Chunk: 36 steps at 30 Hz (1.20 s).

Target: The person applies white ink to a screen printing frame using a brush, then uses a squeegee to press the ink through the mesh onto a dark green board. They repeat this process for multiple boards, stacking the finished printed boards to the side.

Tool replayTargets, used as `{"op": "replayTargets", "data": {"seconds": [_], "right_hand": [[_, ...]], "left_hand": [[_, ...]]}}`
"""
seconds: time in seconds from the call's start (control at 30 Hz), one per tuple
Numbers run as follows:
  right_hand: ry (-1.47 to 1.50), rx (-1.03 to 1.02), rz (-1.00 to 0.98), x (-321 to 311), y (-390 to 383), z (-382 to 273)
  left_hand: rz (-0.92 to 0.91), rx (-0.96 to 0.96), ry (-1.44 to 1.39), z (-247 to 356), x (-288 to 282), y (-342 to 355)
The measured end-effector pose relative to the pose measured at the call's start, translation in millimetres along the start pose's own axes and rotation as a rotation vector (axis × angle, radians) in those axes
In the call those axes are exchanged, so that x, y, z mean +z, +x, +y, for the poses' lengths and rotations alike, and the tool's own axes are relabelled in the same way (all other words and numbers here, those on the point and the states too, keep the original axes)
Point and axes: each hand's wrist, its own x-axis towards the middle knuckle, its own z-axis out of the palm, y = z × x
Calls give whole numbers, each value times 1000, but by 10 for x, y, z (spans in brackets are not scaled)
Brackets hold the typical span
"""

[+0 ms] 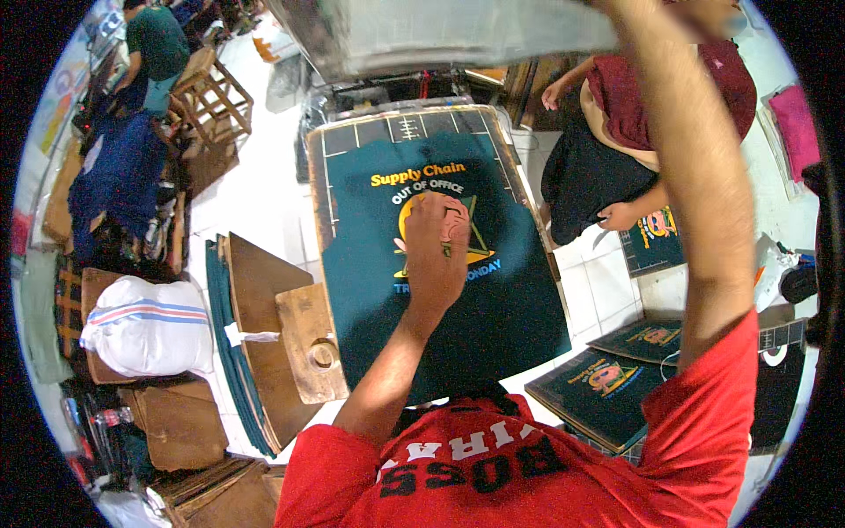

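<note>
A dark green shirt panel [370, 299] with a colourful cartoon print lies spread on a flat board [321, 141] with grid lines at its edges. My left hand [434, 251] rests on the middle of the print, fingers reaching forward over the fabric and holding nothing that I can see; it covers part of the design. My right arm [704, 194] stretches up across the right side. Its hand lies beyond the top edge of the picture, beside a raised grey plate [449, 35] above the board's far end.
Boards with similar printed dark green panels [607, 378] stand at the lower right. A co-worker in a maroon top [620, 97] is close on the right. At left are wooden boards [273, 326], a white sack [150, 326], a wooden stool [211, 97] and another person [158, 40].
</note>
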Motion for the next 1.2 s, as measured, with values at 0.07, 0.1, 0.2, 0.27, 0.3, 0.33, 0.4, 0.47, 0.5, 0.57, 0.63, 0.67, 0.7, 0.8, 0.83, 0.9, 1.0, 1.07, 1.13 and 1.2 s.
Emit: {"op": "replayTargets", "data": {"seconds": [0.07, 0.1, 0.2, 0.27, 0.3, 0.33, 0.4, 0.47, 0.5, 0.57, 0.63, 0.67, 0.7, 0.8, 0.83, 0.9, 1.0, 1.07, 1.13, 1.2], "right_hand": [[-69, -249, 141, 33, -541, 15], [-103, -221, 96, 13, -858, 43], [89, -128, 83, -20, -2025, 62], [50, -152, 72, -25, -2825, 17], [16, -54, -110, -114, -3272, -28], [55, -85, -133, -100, -3647, -39], [163, 87, -220, 2, -4251, 16], [112, 223, -334, 157, -4572, 292], [76, 230, -335, 260, -4630, 491], [13, 282, -351, 522, -4592, 955], [-95, 231, -337, 868, -4363, 1488], [-124, 219, -356, 1050, -4214, 1747], [-126, 188, -360, 1250, -4058, 2001], [-188, 44, -403, 1934, -3557, 2658], [-195, 28, -425, 2177, -3426, 2813], [-235, -77, -478, 2585, -3218, 3054], [-374, -176, -638, 2955, -3051, 3224], [-364, -123, -839, 3037, -2959, 3273], [-394, -68, -979, 3053, -2879, 3266], [-328, -14, -1016, 3006, -2836, 3222]], "left_hand": [[138, -128, -463, 357, -452, -4], [172, -198, -760, 528, -656, -49], [187, -301, -1236, 987, -989, -358], [231, -436, -1372, 1117, -1056, -674], [266, -546, -1431, 1108, -1041, -879], [225, -696, -1446, 970, -1026, -1043], [380, -1111, -1204, 660, -723, -1405], [425, -1319, -1125, 204, -432, -1770], [396, -1373, -1152, -27, -310, -1925], [363, -1435, -1027, -405, -90, -2171], [285, -1512, -910, -619, -47, -2299], [233, -1525, -880, -661, -77, -2323], [149, -1539, -898, -680, -144, -2320], [-185, -1669, -441, -603, -388, -2225], [-193, -1636, -248, -528, -400, -2206], [-116, -1179, 347, -435, -298, -2163], [-90, -777, 667, -483, -97, -2091], [-273, -656, 818, -585, 8, -2057], [-371, -840, 731, -657, 53, -2059], [-361, -829, 737, -695, 67, -2088]]}}
